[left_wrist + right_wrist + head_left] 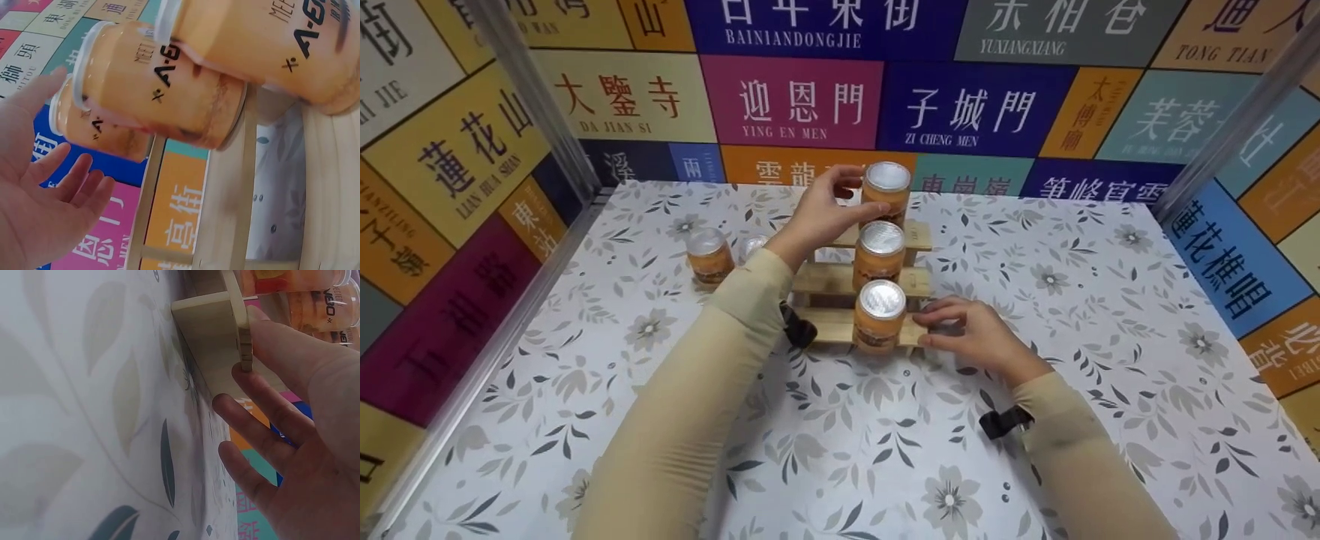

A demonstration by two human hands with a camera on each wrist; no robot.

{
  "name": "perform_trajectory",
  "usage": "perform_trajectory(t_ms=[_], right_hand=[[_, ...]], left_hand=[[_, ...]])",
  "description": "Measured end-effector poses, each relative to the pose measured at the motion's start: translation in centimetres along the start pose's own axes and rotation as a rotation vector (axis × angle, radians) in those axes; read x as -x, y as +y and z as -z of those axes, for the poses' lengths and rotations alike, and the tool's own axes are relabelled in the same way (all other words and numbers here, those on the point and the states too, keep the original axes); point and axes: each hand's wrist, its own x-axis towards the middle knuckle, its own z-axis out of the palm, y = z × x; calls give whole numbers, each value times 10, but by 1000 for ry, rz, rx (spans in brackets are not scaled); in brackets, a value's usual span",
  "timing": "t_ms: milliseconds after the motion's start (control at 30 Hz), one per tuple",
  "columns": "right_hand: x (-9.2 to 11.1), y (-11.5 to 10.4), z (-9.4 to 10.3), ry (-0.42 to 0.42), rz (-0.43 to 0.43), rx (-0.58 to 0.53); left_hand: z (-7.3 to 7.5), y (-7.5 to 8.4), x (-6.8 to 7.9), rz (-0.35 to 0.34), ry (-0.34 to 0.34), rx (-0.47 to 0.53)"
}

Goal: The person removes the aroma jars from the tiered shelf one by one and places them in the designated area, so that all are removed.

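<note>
Three clear cans with silver lids and orange contents stand on a stepped wooden stand [829, 279]: a top can [887, 187], a middle can [879, 259] and a front can [879, 319]. My left hand [829, 206] is beside the top can, its thumb extending across the can's near side. In the left wrist view its fingers are spread and loosely bent near the farthest can [107, 126], without a visible grip. My right hand [979, 334] is at the right end of the lowest step. The right wrist view shows its thumb and index finger pinching the board's end [243, 332].
Left of the stand, another orange can [709, 259] stands on the flower-patterned table [945, 435]. Beside it a further silver lid [754, 246] shows, partly hidden by my left arm. Colourful sign-covered walls [810, 97] enclose the table at the back and sides.
</note>
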Motion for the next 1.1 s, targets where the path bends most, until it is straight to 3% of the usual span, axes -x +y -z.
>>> perform_trajectory(t_ms=[233, 733, 933, 1100], right_hand=[[1, -1, 0, 11, 13, 6], [1, -2, 1, 11, 7, -26], [0, 1, 2, 14, 15, -18], [0, 0, 2, 11, 19, 7]], left_hand=[[-9, 0, -7, 27, 10, 9], [-18, 7, -16, -18, 57, 69], [-11, 5, -13, -18, 106, 94], [8, 2, -3, -32, 157, 86]])
